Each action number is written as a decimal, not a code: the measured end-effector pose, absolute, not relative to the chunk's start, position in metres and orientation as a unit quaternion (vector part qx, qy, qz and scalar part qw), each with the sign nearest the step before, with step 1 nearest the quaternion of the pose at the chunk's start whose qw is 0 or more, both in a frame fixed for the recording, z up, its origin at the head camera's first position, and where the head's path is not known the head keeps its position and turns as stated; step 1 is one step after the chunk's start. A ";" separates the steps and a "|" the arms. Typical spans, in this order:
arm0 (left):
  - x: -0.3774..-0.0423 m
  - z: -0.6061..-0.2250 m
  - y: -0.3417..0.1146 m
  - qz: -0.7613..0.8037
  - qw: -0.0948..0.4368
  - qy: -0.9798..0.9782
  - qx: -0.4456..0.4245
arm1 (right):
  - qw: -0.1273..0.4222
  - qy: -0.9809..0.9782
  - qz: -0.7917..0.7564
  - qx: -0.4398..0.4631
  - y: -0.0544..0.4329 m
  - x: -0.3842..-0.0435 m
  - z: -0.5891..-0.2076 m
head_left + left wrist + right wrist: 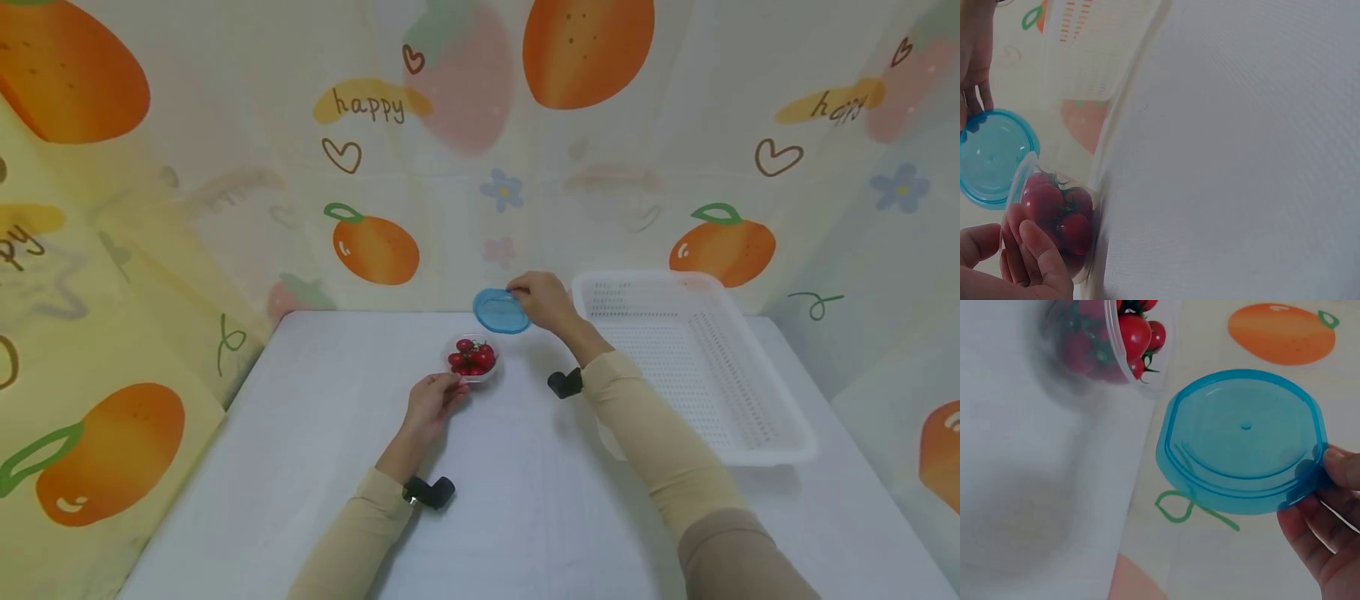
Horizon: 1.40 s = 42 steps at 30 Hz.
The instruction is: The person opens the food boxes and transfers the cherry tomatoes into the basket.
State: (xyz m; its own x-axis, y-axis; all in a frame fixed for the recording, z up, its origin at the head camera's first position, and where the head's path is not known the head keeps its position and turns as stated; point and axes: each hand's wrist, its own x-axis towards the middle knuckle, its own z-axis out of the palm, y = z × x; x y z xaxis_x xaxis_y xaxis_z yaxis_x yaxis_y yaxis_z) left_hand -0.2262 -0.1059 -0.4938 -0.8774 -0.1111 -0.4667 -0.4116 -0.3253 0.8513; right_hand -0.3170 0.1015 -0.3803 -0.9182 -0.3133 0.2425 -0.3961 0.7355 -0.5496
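A clear plastic container with small red tomatoes in it, some with green stems, stands on the table. My left hand holds it at the near side, fingers against the clear wall in the left wrist view and the thumb by the rim. To the right and farther back, my right hand pinches the edge of a translucent blue lid between thumb and fingers. The lid is raised above the table, apart from the container's uncovered top in the right wrist view.
A large white perforated plastic basket stands on the right of the table, partly behind my right forearm. White cloth covers the table. A fruit-patterned curtain hangs along the back and the sides.
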 end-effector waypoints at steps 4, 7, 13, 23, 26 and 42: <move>-0.225 -0.493 -0.107 0.783 0.096 0.572 -0.224 | 0.050 -0.942 0.293 0.154 0.105 -0.322 -0.382; -0.224 -0.492 -0.107 0.783 0.096 0.573 -0.224 | 0.038 -0.949 0.280 0.139 0.106 -0.324 -0.383; -0.223 -0.492 -0.107 0.780 0.095 0.578 -0.220 | 0.004 -0.961 0.250 0.120 0.109 -0.326 -0.384; -0.225 -0.495 -0.107 0.778 0.095 0.579 -0.226 | -0.036 -0.971 0.214 0.103 0.117 -0.331 -0.397; -0.226 -0.495 -0.108 0.777 0.095 0.578 -0.229 | -0.039 -0.971 0.209 0.105 0.116 -0.332 -0.401; -0.227 -0.495 -0.109 0.778 0.099 0.578 -0.227 | -0.047 -0.973 0.204 0.101 0.115 -0.338 -0.414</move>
